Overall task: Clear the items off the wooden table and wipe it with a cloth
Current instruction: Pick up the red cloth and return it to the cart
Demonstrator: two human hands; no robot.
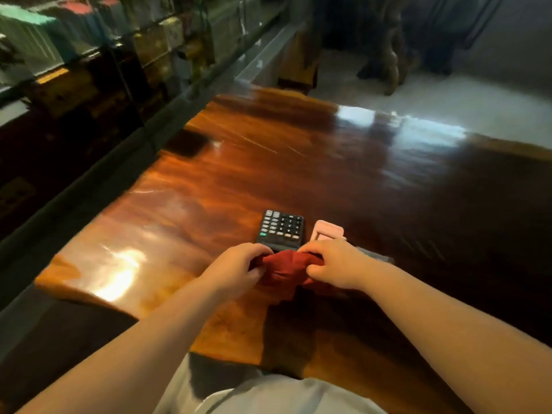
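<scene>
The polished wooden desk (209,180) fills most of the view, its glossy top catching window glare toward the far right. Along its left edge runs a glass-fronted shelf unit (89,70) stacked with boxes, too blurred to read.

Both forearms reach in from the near edge. The left hand (236,270) and the right hand (334,265) meet near the middle of the desk, fingers curled, each gripping one end of a bunched red cloth (283,268) that hangs between them just above or on the wood; which of the two cannot be told.

Just beyond the cloth lies a dark calculator (280,230), its near edge hidden by the cloth. Beside it on the right sits a small pink object (327,231), and a flat grey thing (376,256) pokes out behind the right wrist. Farther off, near the left edge, a dark flat patch (188,143) shows, too smeared to name.

Judging by this, the clearing step is not done: at least three items sit on the desk while the cloth is already in hand. The person seems to be gathering or folding the cloth. The next move likely calls for freeing one hand, or setting the cloth aside, to lift the calculator and its neighbours off before any wiping, since a sweep now would push them along the slick surface.
</scene>
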